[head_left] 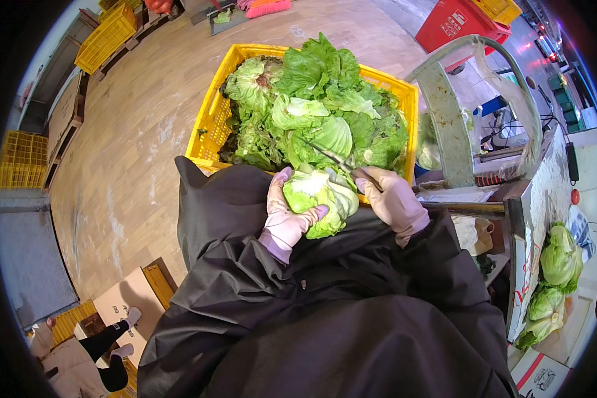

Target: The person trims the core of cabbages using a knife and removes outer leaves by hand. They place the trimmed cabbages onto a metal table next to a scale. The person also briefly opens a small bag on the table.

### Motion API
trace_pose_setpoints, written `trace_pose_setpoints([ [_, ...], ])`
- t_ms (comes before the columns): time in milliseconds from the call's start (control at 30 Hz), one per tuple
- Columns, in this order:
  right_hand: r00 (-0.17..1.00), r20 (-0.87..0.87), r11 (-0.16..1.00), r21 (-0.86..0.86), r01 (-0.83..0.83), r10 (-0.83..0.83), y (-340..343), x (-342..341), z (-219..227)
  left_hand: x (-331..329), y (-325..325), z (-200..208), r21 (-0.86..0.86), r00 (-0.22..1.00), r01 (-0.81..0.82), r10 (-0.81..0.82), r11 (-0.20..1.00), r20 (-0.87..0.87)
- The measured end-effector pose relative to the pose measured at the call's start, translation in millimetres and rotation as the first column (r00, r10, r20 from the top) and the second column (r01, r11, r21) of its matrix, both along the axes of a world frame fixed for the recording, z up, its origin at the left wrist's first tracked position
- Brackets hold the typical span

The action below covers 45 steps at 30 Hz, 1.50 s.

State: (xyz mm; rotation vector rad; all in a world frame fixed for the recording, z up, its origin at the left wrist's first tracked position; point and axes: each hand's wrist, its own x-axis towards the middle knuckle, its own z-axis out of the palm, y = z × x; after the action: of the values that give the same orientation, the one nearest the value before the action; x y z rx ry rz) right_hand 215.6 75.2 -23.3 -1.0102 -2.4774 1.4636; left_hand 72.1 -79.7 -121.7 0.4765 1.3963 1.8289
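Note:
My left hand (286,215), in a pale glove, grips a head of lettuce (322,199) above my lap, thumb across its near side. In my right hand (393,201), gloved too, is a knife (331,155); its dark blade points up and left over the far side of the head. A yellow plastic crate (209,123) stands just beyond my knees. It is heaped with loose green lettuce leaves (318,69), some browned at the left. The lettuce's underside and the knife's handle inside my fist are hidden.
At my right stand a metal-framed scale (448,123) and a bench with more lettuce heads (558,259). A red bin (454,26) is at the far right. Yellow crates (106,38) line the left. Another person (79,358) is at the lower left beside cardboard.

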Motion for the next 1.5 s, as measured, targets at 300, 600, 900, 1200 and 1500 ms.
trace_pose_setpoints([
  [300,0.992,-0.126,0.976,-0.214,-0.048,0.021,-4,33,3,-2,0,10,-0.039,0.987,-0.060,0.065,0.997,0.144],
  [600,0.994,-0.049,0.991,-0.090,-0.098,0.094,-3,39,10,-1,-2,11,-0.049,0.962,-0.046,0.057,0.998,0.269],
  [900,0.993,0.031,0.985,-0.134,-0.111,0.116,0,37,13,-2,-2,11,-0.039,0.961,-0.030,0.040,0.999,0.274],
  [1200,0.990,-0.014,0.990,-0.041,-0.138,0.138,2,24,11,0,-1,9,-0.046,0.972,-0.028,0.038,0.999,0.232],
  [1500,0.986,-0.057,0.987,0.057,-0.153,0.156,1,2,-4,0,-6,-9,0.015,0.991,-0.024,0.022,1.000,0.135],
])
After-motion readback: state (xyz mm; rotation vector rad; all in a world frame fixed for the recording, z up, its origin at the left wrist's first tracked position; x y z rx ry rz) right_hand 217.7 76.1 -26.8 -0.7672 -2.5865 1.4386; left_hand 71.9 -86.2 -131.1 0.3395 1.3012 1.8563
